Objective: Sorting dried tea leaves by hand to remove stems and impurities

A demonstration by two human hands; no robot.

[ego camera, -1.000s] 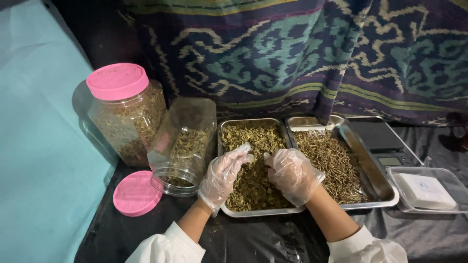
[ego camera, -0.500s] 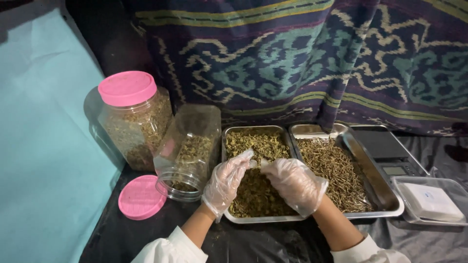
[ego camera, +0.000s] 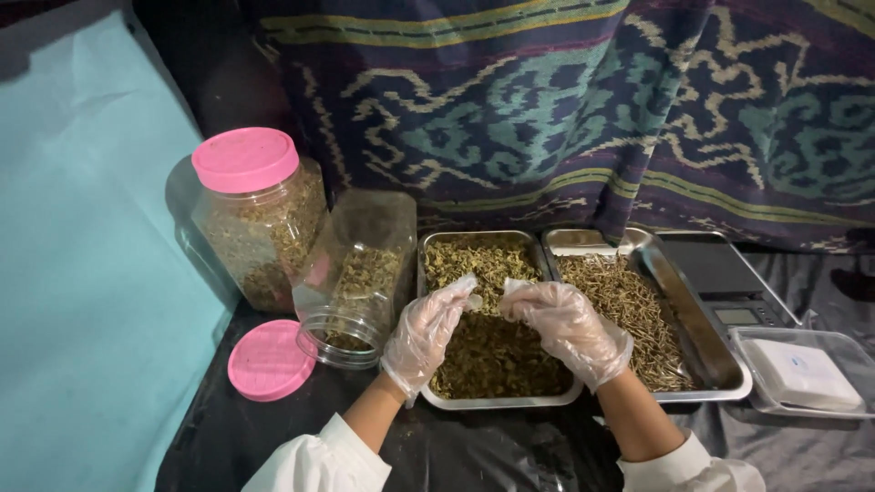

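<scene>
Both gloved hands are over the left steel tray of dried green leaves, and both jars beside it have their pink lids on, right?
Not quite. The head view shows only the upright jar wearing its pink lid; the tilted jar is open, its pink lid lying on the black cover beside it. The left hand and right hand are indeed over the left tray.

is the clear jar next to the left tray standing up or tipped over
Tipped over. The open jar leans with its mouth toward the camera, some dried herb inside, and its pink lid lies flat beside it. The capped jar behind stands upright.
</scene>
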